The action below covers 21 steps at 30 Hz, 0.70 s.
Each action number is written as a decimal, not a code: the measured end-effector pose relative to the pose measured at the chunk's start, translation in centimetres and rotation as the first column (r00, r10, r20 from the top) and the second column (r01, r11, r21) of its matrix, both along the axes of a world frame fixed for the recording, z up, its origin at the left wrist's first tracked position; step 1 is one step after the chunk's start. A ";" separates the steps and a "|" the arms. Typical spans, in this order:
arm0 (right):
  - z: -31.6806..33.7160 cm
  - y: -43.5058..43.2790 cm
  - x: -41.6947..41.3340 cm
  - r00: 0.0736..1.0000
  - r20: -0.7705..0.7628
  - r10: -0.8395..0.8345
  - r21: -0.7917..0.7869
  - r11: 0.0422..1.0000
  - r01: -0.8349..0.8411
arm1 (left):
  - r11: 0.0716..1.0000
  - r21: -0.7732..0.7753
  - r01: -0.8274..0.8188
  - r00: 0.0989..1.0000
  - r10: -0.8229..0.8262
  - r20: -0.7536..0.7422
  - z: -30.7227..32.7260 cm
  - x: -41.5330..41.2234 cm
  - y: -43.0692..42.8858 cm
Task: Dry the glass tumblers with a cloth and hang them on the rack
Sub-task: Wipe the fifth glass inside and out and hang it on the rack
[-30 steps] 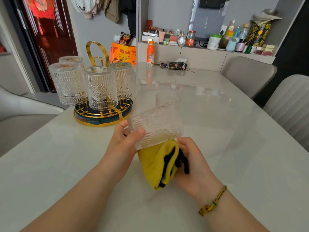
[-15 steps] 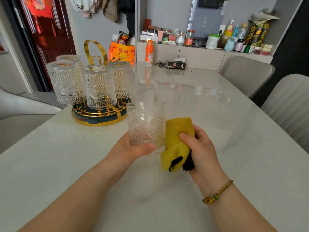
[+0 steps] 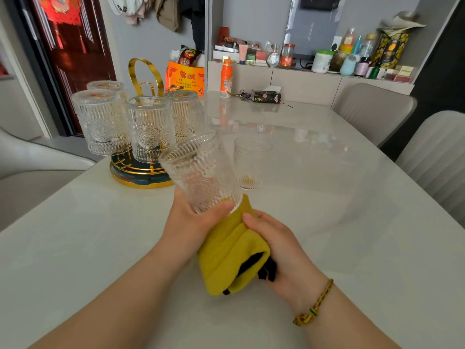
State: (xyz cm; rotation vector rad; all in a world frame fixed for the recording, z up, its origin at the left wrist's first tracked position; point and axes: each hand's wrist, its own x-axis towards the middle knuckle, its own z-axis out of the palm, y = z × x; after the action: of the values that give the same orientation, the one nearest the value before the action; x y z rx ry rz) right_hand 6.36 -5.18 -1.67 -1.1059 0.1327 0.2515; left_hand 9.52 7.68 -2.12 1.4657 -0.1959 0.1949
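Change: We find the held tumbler (image 3: 201,172), upright half a second ago with the cloth (image 3: 226,253) at its right side, now leaning with its mouth up and to the left. The cloth now lies against its base.
Held tumbler: Ribbed clear glass with a round medallion pattern, raised above the table (image 3: 327,222) in front of the person. Its base points toward the camera.
Left hand (image 3: 193,222): It grips the lower end of the held tumbler, with the thumb across the near side and the fingers curled behind the glass.
Right hand (image 3: 276,245): It is clamped on the cloth, with the thumb on top. We cannot see the fingers underneath. A braided bracelet (image 3: 314,306) sits on the wrist.
Cloth: Yellow with a black inner face, bunched in folds. Its upper end touches the base of the held tumbler, just beside the left thumb.
Second tumbler (image 3: 249,165): It stands upright on the table just beyond the held one, untouched.
Rack (image 3: 141,175): A round base with a gold rim and a gold loop handle, at the left edge of the table. Four tumblers (image 3: 148,129) hang on it mouth down, close together.
Table: A pale glossy top. An orange bottle (image 3: 226,78) stands at the far end, well apart from the hands.
Surroundings: Two grey chairs (image 3: 372,109) stand along the right side.
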 end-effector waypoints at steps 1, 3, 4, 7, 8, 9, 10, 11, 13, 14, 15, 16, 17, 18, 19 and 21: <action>0.3 -0.1 -0.1 1.000 0.003 0.003 -0.004 1.000 -0.003 | 1.000 -0.009 -0.009 1.000 0.009 0.008 0.1 0.1 0.2; 0.9 -0.6 -0.1 0.998 0.023 -0.051 0.029 0.998 0.051 | 1.000 -0.016 -0.003 1.000 0.004 0.026 0.1 0.0 0.4; 1.1 -1.0 0.0 0.994 0.035 -0.099 0.054 0.994 0.097 | 1.000 -0.007 0.010 0.999 -0.010 0.034 0.1 -0.1 0.4; 1.2 -1.7 0.3 0.976 0.044 -0.214 0.074 0.975 0.211 | 0.995 0.065 0.073 0.996 -0.077 0.055 0.0 -0.7 -0.3; 1.1 -1.8 0.4 0.974 0.038 -0.224 0.061 0.973 0.222 | 0.992 0.082 0.091 0.993 -0.097 0.066 -0.1 -0.9 -0.6; 0.9 -1.8 0.4 0.974 0.019 -0.226 0.045 0.973 0.225 | 0.990 0.097 0.103 0.991 -0.110 0.072 -0.3 -0.9 -0.8; 0.7 -1.6 0.4 0.977 -0.001 -0.214 0.030 0.976 0.214 | 0.989 0.107 0.105 0.991 -0.113 0.072 -0.3 -0.9 -0.9; 0.6 -1.3 0.3 0.982 -0.020 -0.190 0.013 0.982 0.190 | 0.988 0.115 0.102 0.992 -0.110 0.069 -0.4 -0.9 -0.9; 0.2 -0.7 0.1 0.991 -0.037 -0.126 -0.021 0.992 0.125 | 0.991 0.117 0.070 0.995 -0.078 0.064 -0.3 -0.7 -0.8; 0.1 -0.5 0.1 0.995 -0.033 -0.097 -0.032 0.995 0.096 | 0.993 0.109 0.047 0.997 -0.053 0.058 -0.3 -0.5 -0.6; 0.1 -0.5 0.0 0.997 -0.025 -0.070 -0.041 0.997 0.069 | 0.995 0.092 0.026 0.998 -0.030 0.047 -0.3 -0.4 -0.4; 0.4 -0.5 -0.1 0.999 -0.006 -0.054 -0.050 0.997 0.053 | 0.997 0.070 0.012 0.999 -0.015 0.040 -0.3 -0.2 -0.2; 0.6 -0.7 -0.1 0.998 0.013 -0.054 -0.054 0.997 0.055 | 0.999 0.048 0.008 0.999 -0.010 0.038 -0.3 -0.1 0.0; 0.8 -1.0 -0.1 0.997 0.029 -0.074 -0.048 0.996 0.076 | 0.999 0.031 0.015 0.999 -0.017 0.042 -0.2 -0.1 0.1; 1.1 -1.3 -0.1 0.994 0.040 -0.106 -0.025 0.994 0.107 | 0.999 0.026 0.030 0.999 -0.031 0.043 -0.2 -0.1 0.1; 1.2 -1.7 0.0 0.984 0.052 -0.171 0.021 0.985 0.171 | 0.997 0.040 0.063 0.997 -0.065 0.051 -0.1 -0.3 -0.1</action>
State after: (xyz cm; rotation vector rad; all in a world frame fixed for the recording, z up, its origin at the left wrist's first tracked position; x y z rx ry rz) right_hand 6.36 -6.92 -0.48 -1.0769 0.1766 0.0690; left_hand 9.24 7.53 -2.27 1.4908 -0.2902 0.1789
